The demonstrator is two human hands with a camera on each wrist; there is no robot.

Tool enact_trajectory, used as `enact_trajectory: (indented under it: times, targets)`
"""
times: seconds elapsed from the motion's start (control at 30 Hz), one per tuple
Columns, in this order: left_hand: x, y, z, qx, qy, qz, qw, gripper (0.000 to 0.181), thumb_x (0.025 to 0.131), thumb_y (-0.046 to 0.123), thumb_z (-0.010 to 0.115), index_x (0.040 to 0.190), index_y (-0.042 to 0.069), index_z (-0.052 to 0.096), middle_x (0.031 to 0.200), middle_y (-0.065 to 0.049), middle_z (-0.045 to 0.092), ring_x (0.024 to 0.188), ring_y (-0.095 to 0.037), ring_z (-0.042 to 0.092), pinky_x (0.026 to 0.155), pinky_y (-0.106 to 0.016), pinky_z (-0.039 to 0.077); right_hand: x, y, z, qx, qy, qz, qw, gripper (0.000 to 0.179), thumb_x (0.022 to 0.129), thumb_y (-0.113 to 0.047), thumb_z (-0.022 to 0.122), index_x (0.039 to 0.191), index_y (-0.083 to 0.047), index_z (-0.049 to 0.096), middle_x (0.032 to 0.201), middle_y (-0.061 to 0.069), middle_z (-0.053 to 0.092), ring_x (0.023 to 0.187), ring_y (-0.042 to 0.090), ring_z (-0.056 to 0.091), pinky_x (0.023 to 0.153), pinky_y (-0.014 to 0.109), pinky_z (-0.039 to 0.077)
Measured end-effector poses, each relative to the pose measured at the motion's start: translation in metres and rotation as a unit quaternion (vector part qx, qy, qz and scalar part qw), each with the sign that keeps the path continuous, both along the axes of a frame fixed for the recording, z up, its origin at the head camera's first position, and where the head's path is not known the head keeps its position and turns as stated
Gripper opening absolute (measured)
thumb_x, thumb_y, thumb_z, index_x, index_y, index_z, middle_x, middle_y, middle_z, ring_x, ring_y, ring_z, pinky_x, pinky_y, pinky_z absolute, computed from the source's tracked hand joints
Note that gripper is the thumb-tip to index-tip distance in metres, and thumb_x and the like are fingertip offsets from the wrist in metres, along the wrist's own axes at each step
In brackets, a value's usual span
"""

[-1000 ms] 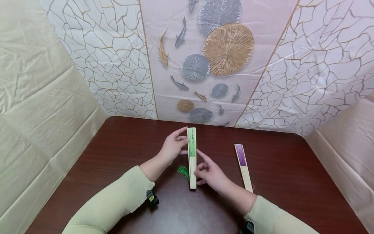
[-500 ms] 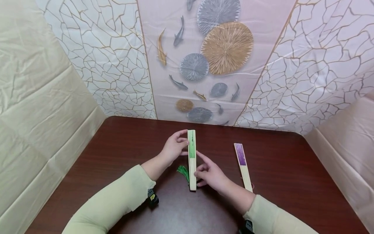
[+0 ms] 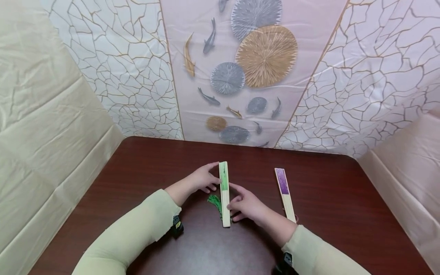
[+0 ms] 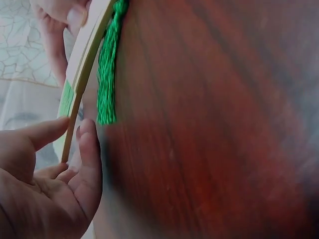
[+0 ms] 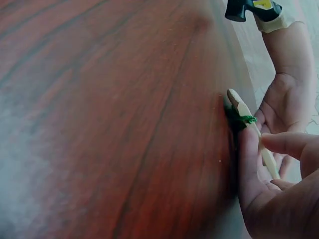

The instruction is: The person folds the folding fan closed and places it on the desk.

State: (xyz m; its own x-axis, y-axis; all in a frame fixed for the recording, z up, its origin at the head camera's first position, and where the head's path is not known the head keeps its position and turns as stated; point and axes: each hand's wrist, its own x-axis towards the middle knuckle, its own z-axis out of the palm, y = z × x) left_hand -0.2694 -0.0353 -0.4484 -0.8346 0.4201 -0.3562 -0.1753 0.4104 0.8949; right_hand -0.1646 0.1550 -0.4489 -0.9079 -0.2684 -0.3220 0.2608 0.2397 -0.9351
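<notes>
A closed folding fan with a green panel and pale ribs lies lengthwise between my hands in the head view. My left hand pinches its far end, the thumb on the near face; the left wrist view shows the thumb and fingers of the left hand on either side of the fan. Lower down, my right hand grips the right edge between thumb and fingers. From the fan's near end a green tassel trails to the left. In the right wrist view the right hand holds the fan close above the tabletop.
A second closed folding fan, purple-panelled, lies on the dark wooden table to the right. Behind the table hangs a patterned cloth. Pale cloth walls the left side, with more on the right.
The green fan has come down and slightly toward me, its far end dropping most. My left hand has lowered with it, its lower fingers now left of the fan. The purple fan stays put.
</notes>
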Motion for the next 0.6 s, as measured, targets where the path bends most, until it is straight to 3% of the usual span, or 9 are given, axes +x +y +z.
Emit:
enact_trajectory:
  times: [0.27, 0.6]
  targets:
    - [-0.013, -0.003, -0.007, -0.053, -0.012, -0.033, 0.998, 0.075, 0.093, 0.014, 0.07, 0.157, 0.016, 0.03, 0.079, -0.012, 0.073, 0.063, -0.02, 0.071, 0.054, -0.033, 0.057, -0.005, -0.007, 0.005, 0.038, -0.022, 0.011, 0.999, 0.079, 0.084, 0.003, 0.065, 0.154, -0.007, 0.03, 0.087, 0.017, 0.066, 0.064, 0.024, 0.066, 0.055, 0.038, 0.059]
    - [-0.013, -0.001, -0.005, -0.086, 0.002, -0.039, 0.9956, 0.076, 0.093, 0.016, 0.071, 0.157, 0.015, 0.03, 0.077, -0.009, 0.072, 0.06, -0.017, 0.069, 0.052, -0.031, 0.055, -0.011, -0.006, 0.007, 0.072, -0.03, 0.02, 0.9968, 0.08, 0.085, 0.0, 0.069, 0.154, -0.007, 0.03, 0.085, 0.016, 0.066, 0.057, 0.022, 0.063, 0.049, 0.036, 0.055]
